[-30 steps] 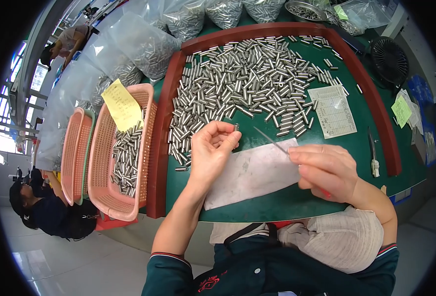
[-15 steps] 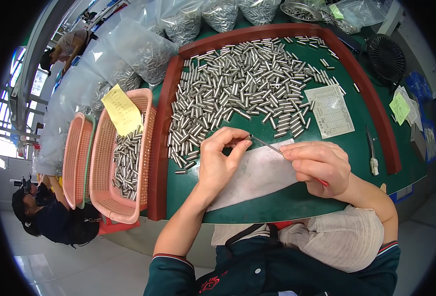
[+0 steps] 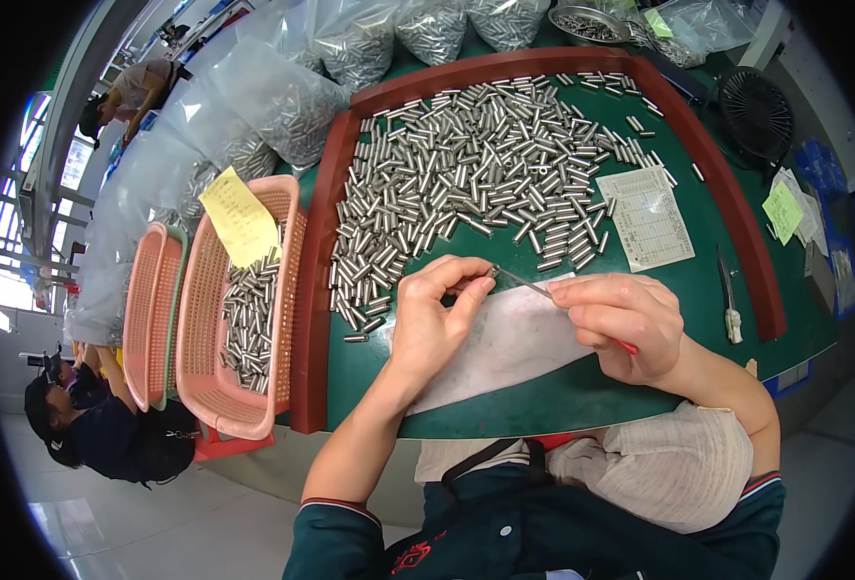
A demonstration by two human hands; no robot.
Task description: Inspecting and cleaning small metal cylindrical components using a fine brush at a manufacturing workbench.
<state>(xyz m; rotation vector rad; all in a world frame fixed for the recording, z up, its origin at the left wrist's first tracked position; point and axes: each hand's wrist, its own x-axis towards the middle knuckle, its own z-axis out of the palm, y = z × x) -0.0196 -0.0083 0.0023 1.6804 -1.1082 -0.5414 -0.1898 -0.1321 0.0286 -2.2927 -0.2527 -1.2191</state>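
On the green table (image 3: 640, 387), the left hand (image 3: 432, 324) pinches a tube (image 3: 480, 278) steady while the right hand (image 3: 621, 324), closed on a pick (image 3: 529, 285), probes its end.

The table (image 3: 543, 406) has a green top with a raised reddish-brown rim along its left, far and right sides. A wide spread of small metal cylinders (image 3: 476, 184) covers its far and left part, with a printed paper form (image 3: 648, 218) to their right and a white sheet (image 3: 505, 346) near the front edge. A small white-handled tool (image 3: 731, 315) lies toward the right rim, and clear bags of metal parts (image 3: 350, 48) sit along the far edge.
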